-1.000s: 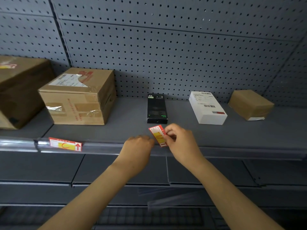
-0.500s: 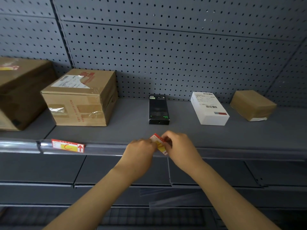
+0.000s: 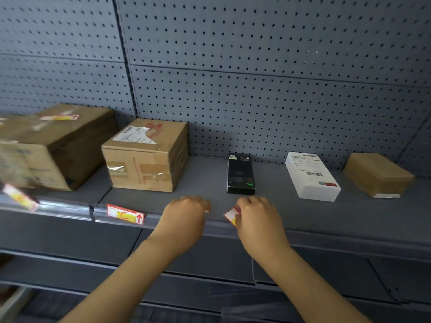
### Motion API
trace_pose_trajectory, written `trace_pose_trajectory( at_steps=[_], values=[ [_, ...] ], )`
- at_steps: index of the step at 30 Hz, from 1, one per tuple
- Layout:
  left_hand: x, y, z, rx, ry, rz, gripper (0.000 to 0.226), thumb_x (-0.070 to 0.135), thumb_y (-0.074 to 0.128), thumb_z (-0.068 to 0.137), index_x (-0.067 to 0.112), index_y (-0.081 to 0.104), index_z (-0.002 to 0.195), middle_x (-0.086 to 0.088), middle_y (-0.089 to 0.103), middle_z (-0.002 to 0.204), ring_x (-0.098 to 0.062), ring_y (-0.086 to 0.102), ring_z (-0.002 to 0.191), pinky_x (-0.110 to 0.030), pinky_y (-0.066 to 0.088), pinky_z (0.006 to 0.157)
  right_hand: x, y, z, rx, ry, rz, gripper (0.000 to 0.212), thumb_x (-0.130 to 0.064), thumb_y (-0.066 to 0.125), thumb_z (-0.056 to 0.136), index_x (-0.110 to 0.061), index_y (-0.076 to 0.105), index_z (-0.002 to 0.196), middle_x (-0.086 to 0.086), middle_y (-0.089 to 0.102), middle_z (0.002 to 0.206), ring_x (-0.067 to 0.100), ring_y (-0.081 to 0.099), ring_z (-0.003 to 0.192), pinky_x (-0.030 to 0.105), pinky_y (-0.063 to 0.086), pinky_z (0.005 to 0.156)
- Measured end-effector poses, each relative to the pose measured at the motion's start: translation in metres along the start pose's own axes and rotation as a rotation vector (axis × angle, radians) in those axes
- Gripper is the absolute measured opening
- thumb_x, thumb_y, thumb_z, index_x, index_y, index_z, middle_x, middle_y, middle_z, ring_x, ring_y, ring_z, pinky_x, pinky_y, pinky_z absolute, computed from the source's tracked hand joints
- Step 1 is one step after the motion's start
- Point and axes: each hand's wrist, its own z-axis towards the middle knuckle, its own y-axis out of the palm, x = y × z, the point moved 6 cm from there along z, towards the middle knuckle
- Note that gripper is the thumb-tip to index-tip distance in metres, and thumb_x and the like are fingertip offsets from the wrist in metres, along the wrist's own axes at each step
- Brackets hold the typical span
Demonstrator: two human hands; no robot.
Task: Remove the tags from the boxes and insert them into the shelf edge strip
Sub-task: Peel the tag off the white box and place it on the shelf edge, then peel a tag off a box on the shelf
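Observation:
My right hand (image 3: 258, 220) pinches a small red, white and yellow tag (image 3: 231, 215) just above the shelf edge strip (image 3: 70, 209), below the black box (image 3: 240, 174). My left hand (image 3: 184, 217) rests curled on the shelf's front edge, a short gap left of the tag, holding nothing I can see. One tag (image 3: 124, 213) sits in the strip below the middle cardboard box (image 3: 144, 157). Another tag (image 3: 19, 197) sits in the strip at far left, blurred. A further tag (image 3: 59, 117) lies on top of the large left carton (image 3: 53, 148).
A white box (image 3: 311, 177) and a flat brown parcel (image 3: 377, 174) lie on the shelf to the right. Grey pegboard (image 3: 256, 89) backs the shelf. Lower grey shelves run below my forearms.
My hands have drawn apart: the left let go of the tag's end and moved left, while the right keeps the tag. The view has shifted left and is blurred there.

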Motion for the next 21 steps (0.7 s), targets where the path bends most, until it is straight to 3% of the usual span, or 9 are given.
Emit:
trace_pose_trajectory(
  at_steps=[5, 8, 11, 13, 16, 21],
  values=[
    [-0.041, -0.025, -0.023, 0.031, -0.112, 0.012, 0.029, 0.016, 0.053, 0.090, 0.025, 0.057, 0.117, 0.003, 0.062, 0.120, -0.020, 0.058, 0.106, -0.030, 0.046, 0.085, -0.037, 0.004, 0.009, 0.026, -0.039, -0.010, 0.021, -0.010, 0.058, 0.088, -0.013, 0.061, 0.109, 0.005, 0.063, 0.110, 0.026, 0.052, 0.104, 0.033, 0.044, 0.084],
    [-0.074, -0.041, -0.041, 0.060, -0.182, 0.014, 0.028, 0.019, 0.054, 0.089, 0.026, 0.057, 0.117, 0.004, 0.062, 0.120, -0.019, 0.058, 0.108, -0.030, 0.046, 0.084, -0.068, -0.002, 0.018, 0.076, -0.046, -0.011, 0.019, -0.007, 0.077, 0.068, -0.011, 0.070, 0.085, 0.009, 0.067, 0.089, 0.031, 0.059, 0.087, 0.040, 0.050, 0.071],
    [-0.112, -0.058, -0.060, 0.084, -0.245, 0.037, 0.028, 0.019, 0.054, 0.089, 0.027, 0.057, 0.116, 0.005, 0.064, 0.118, -0.018, 0.059, 0.106, -0.029, 0.046, 0.083, -0.112, -0.002, 0.029, 0.076, -0.117, 0.004, 0.020, -0.010, 0.080, 0.067, -0.012, 0.071, 0.085, 0.007, 0.069, 0.084, 0.030, 0.061, 0.082, 0.039, 0.051, 0.068],
    [-0.139, -0.068, -0.073, 0.097, -0.284, 0.035, 0.027, 0.019, 0.054, 0.089, 0.025, 0.058, 0.115, 0.004, 0.064, 0.117, -0.019, 0.059, 0.105, -0.030, 0.046, 0.083, -0.148, -0.004, 0.035, 0.099, -0.188, 0.053, 0.018, -0.013, 0.076, 0.073, -0.015, 0.070, 0.091, 0.004, 0.069, 0.089, 0.027, 0.061, 0.086, 0.037, 0.050, 0.071],
    [-0.182, -0.084, -0.090, 0.095, -0.326, 0.069, 0.025, 0.018, 0.051, 0.089, 0.023, 0.058, 0.113, 0.001, 0.063, 0.117, -0.021, 0.058, 0.106, -0.031, 0.045, 0.084, -0.206, 0.002, 0.046, 0.086, -0.291, 0.131, 0.018, -0.016, 0.055, 0.091, -0.020, 0.062, 0.107, -0.001, 0.064, 0.109, 0.022, 0.053, 0.105, 0.032, 0.043, 0.084],
    [-0.259, -0.117, -0.118, 0.102, -0.389, 0.155, 0.024, 0.017, 0.049, 0.089, 0.021, 0.056, 0.111, -0.001, 0.062, 0.116, -0.024, 0.058, 0.105, -0.033, 0.048, 0.083, -0.297, -0.003, 0.073, 0.084, -0.394, 0.233, 0.016, -0.023, 0.046, 0.096, -0.023, 0.057, 0.108, -0.004, 0.060, 0.110, 0.019, 0.048, 0.108, 0.030, 0.041, 0.085]
  ],
)
